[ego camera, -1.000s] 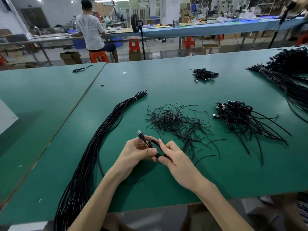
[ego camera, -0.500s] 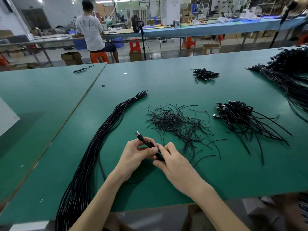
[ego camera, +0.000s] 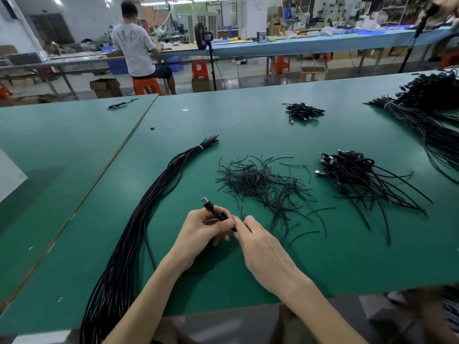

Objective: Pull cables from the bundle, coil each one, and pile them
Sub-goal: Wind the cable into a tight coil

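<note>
Closed around a gathered cable, the left grip is seen with its thumb pressed over the black loops, and the right grip is pinched onto the same cable right beside that thumb. Its plug is left poking out, up and away from the left grip, presumably so the loops can be squeezed tight with the end clear of them. How many turns are tucked inside cannot be told, as the palm hides them. Both grips are held low over the desk, close to its near edge, where the work can be watched. Off to the left of the grips the long bundle is laid out lengthwise, within easy reach for the next pull. Just beyond the grips a scatter of short ties is spread, handy, it would seem, for binding each coil. Beyond and to the right, well apart, the pile of finished coils is heaped, and that is judged to be where this one is headed once secured.
</note>
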Tool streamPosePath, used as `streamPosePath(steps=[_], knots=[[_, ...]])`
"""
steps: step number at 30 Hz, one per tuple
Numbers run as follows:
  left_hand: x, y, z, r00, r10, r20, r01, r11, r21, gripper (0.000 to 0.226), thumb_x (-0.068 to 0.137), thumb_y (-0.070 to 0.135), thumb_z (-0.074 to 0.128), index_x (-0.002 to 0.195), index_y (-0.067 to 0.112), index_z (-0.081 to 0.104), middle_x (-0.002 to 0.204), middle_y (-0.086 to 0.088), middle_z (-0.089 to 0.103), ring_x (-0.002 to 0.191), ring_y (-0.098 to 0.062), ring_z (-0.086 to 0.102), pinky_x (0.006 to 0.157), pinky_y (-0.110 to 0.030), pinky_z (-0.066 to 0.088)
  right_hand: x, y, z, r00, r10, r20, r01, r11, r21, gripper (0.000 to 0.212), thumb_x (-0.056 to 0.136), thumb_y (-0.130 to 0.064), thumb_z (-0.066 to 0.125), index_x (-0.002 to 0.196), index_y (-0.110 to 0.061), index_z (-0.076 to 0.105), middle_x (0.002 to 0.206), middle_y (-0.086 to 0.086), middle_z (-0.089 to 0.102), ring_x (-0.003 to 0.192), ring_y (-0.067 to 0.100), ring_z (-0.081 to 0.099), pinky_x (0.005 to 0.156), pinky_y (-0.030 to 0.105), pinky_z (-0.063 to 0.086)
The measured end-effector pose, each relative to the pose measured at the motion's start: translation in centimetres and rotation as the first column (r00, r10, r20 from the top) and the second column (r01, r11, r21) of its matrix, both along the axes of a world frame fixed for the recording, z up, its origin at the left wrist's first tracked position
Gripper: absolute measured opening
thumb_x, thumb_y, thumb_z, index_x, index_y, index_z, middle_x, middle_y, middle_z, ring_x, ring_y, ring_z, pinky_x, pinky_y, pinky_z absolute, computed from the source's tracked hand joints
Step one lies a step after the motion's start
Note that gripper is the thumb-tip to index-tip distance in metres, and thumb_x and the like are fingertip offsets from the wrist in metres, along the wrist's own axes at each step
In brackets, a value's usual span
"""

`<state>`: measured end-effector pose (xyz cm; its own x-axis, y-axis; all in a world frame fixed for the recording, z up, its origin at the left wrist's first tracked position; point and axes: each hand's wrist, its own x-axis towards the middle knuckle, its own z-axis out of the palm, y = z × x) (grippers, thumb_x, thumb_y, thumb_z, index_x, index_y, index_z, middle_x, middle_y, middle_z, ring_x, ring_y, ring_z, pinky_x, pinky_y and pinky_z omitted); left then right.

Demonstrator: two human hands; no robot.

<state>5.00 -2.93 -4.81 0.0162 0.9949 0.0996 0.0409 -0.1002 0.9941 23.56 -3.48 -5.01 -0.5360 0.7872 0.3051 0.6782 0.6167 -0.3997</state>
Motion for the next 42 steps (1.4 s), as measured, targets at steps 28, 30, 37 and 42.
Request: streamPosePath(steps=[28, 30, 37, 42], knots=[[-0.3, 0.0, -0.4, 0.996, -0.068, -0.052, 0.069, 0.997, 0.028, 0.006, 0.093, 0.013, 0.075, 0.093, 0.008, 0.077, 0.08, -0.021, 0.075, 0.068, -0.03, 0.072, 0.071, -0.03, 0.06, 0.3, 0.6, -0.3, 0.996, 0.008, -0.086, -0.01, 0.999, -0.03, 0.05, 0.111, -0.018, 0.039, 0.16, -0.014, 0.03, 0.107, -0.013, 0.034, 0.088, 0.001, 0.035, 0.077, 0.013, 0.033], [-0.3, 0.1, -0.4, 0.998, -0.05, -0.049, 0.051, 0.998, 0.031, 0.004, 0.092, 0.012, 0.076, 0.092, 0.008, 0.077, 0.079, -0.021, 0.075, 0.066, -0.028, 0.072, 0.07, -0.029, 0.059, 0.3, 0.5, -0.1, 0.992, 0.015, -0.125, -0.02, 0.999, -0.04, 0.05, 0.111, -0.031, 0.04, 0.159, -0.016, 0.035, 0.109, -0.011, 0.043, 0.089, 0.004, 0.045, 0.08, 0.017, 0.04], [-0.7, 0.3, -0.6, 0.999, 0.053, -0.004, -0.053, 0.997, 0.052, 0.009, 0.091, 0.01, 0.077, 0.092, 0.001, 0.075, 0.075, -0.024, 0.072, 0.066, -0.029, 0.069, 0.067, -0.03, 0.058, 2.2, 2.1, 0.7, 0.827, -0.365, -0.428, 0.333, 0.931, -0.15, 0.015, 0.105, -0.033, 0.052, 0.112, -0.021, 0.059, 0.104, -0.011, 0.057, 0.092, -0.002, 0.058, 0.078, 0.019, 0.051], [-0.5, 0.2, -0.5, 0.998, 0.068, 0.011, -0.069, 0.996, 0.05, 0.012, 0.09, 0.01, 0.077, 0.093, -0.002, 0.074, 0.076, -0.024, 0.072, 0.069, -0.032, 0.07, 0.069, -0.033, 0.059, 4.2, 3.1, 0.4, 0.821, -0.508, -0.262, 0.477, 0.861, -0.175, 0.013, 0.105, -0.032, 0.053, 0.102, -0.019, 0.055, 0.1, -0.005, 0.055, 0.093, 0.013, 0.056, 0.075, 0.024, 0.044]])
